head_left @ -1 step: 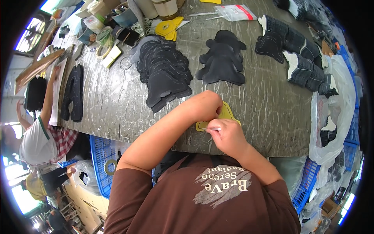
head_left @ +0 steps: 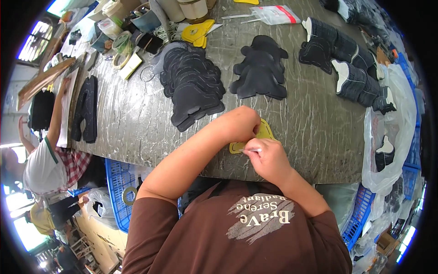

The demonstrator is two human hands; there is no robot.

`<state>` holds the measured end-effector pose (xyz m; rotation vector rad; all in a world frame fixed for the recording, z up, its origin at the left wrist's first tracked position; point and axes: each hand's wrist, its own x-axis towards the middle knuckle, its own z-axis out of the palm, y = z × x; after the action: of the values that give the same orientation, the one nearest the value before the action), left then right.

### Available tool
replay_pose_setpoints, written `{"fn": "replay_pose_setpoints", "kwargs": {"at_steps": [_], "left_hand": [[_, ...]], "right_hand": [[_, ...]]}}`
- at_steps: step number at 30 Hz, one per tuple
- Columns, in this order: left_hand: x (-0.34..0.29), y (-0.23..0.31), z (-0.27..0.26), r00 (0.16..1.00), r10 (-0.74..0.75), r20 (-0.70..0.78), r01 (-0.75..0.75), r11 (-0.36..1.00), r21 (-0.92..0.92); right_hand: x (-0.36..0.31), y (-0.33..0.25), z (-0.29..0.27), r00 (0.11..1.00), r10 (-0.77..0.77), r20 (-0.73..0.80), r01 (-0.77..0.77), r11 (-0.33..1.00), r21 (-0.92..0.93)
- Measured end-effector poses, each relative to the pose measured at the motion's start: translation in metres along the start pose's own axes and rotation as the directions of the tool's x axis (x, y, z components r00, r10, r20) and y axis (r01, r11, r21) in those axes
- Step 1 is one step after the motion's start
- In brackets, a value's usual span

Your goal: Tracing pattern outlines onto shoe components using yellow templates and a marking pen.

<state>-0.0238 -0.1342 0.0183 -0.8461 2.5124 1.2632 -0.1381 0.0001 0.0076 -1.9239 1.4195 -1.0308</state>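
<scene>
My left hand (head_left: 244, 122) is curled over the yellow template (head_left: 265, 130) at the near edge of the table and bears down on it; its fingertips are mostly hidden. The template is a flat, curved piece with dark slots along its border. My right hand (head_left: 269, 157) is closed in a pinch around a thin whitish pen (head_left: 256, 150), whose tip points left onto the template's lower left part. Whatever lies beneath the template is hidden. Just beyond my hands are a fanned stack of black pieces with pale marked lines (head_left: 194, 98) and a second stack of plain black pieces (head_left: 259, 68).
Bundled dark pieces with white edges (head_left: 351, 80) lie at right, beside a clear plastic bag (head_left: 397, 132). More yellow templates (head_left: 198, 32), tubs (head_left: 148, 18) and a tape roll (head_left: 121, 60) stand at the back left. A blue crate (head_left: 119, 194) is below the table; a co-worker (head_left: 43, 164) is at far left.
My right hand and the pen have shifted very slightly to the right over the template. My left hand and the stacks look the same.
</scene>
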Motion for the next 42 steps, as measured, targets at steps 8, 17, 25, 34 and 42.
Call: {"fn": "replay_pose_setpoints", "kwargs": {"at_steps": [8,17,25,34,42], "left_hand": [[0.002,-0.004,0.003,1.000,0.026,-0.015,-0.026,1.000,0.008],[0.002,-0.003,0.004,1.000,0.012,-0.008,-0.012,1.000,0.014],[0.001,-0.002,0.004,1.000,0.009,-0.017,-0.009,1.000,0.013],[0.000,-0.001,0.003,1.000,-0.003,-0.014,0.003,1.000,0.017],[0.001,-0.002,0.003,1.000,0.018,-0.023,-0.018,1.000,0.023]], "right_hand": [[-0.009,0.009,-0.018,0.982,0.152,-0.114,-0.151,0.988,0.015],[-0.013,0.009,-0.023,0.970,0.198,-0.143,-0.197,0.980,0.017],[-0.016,0.008,-0.022,0.971,0.172,-0.164,-0.175,0.985,-0.006],[-0.017,0.007,-0.024,0.974,0.157,-0.164,-0.166,0.985,-0.044],[-0.024,0.011,-0.030,0.968,0.178,-0.178,-0.186,0.982,-0.033]]}}
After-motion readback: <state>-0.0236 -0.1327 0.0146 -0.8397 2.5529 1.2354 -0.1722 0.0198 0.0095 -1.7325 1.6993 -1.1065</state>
